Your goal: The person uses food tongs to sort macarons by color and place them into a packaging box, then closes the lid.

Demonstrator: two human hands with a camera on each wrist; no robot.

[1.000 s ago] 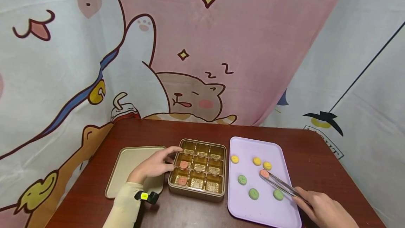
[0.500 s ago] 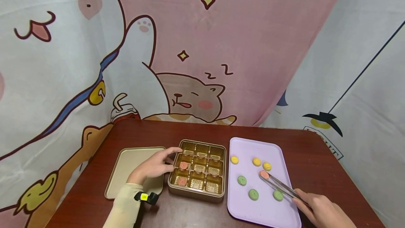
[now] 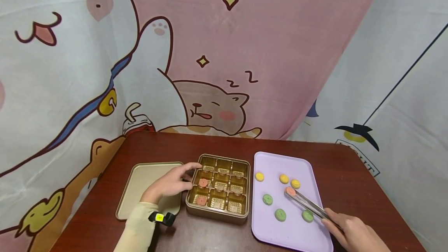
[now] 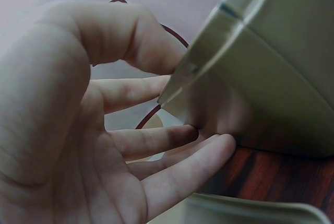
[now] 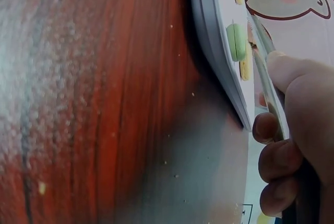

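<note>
My right hand (image 3: 353, 230) grips metal tongs (image 3: 315, 208), whose tips pinch a pink macaron (image 3: 290, 191) over the lilac tray (image 3: 294, 236). Yellow macarons (image 3: 284, 179) and green macarons (image 3: 280, 215) lie around it on the tray. In the middle of the table stands a gold box (image 3: 217, 216) with compartments. Two pink macarons (image 3: 203, 182) sit in its left column, in the middle and front compartments. My left hand (image 3: 171, 182) touches the box's left rim and side with relaxed fingers. The left wrist view shows those fingertips (image 4: 224, 143) against the outer wall.
A flat gold lid (image 3: 140, 186) lies left of the box, partly under my left forearm. The brown table (image 3: 210, 240) meets a cartoon-printed cloth (image 3: 280, 49) behind. A narrow strip of table separates box and tray.
The tongs with the pink macaron have shifted slightly left and away from me, and my right hand with them. My left hand stays at the box.
</note>
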